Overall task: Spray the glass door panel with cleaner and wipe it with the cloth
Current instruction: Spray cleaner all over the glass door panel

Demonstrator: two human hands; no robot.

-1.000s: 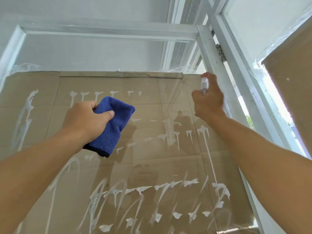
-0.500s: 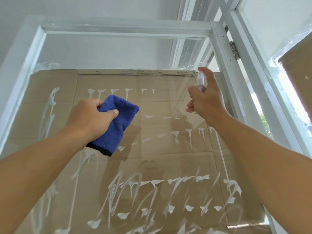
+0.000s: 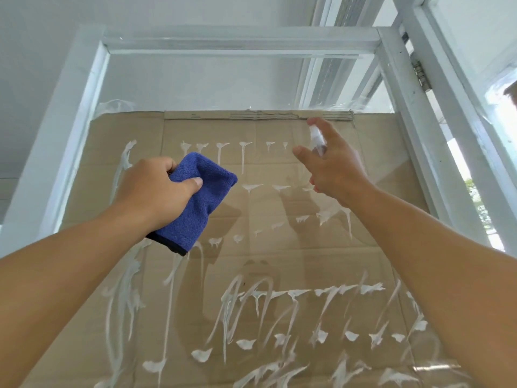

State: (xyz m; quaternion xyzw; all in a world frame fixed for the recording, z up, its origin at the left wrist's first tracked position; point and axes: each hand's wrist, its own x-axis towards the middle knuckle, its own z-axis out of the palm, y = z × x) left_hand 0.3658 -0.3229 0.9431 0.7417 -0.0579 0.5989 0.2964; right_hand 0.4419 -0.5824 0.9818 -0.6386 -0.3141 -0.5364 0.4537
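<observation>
The glass door panel (image 3: 268, 261) fills the view, backed by brown cardboard and streaked with rows of white foam drips. My left hand (image 3: 156, 191) grips a folded blue cloth (image 3: 198, 200) held up against the glass at the upper left of the foam. My right hand (image 3: 335, 169) holds a small clear spray bottle (image 3: 317, 141) near the top of the panel. Its forefinger lies over the nozzle and the bottle's lower part is hidden in the palm.
A white door frame (image 3: 75, 141) borders the panel on the left, top and right. A hinge (image 3: 418, 72) sits on the right post. Beyond it a second white frame (image 3: 458, 88) and a bright opening stand at the far right.
My right hand with the spray bottle has moved left along the top of the panel, away from the right post. The left hand keeps the cloth in the same place on the glass.
</observation>
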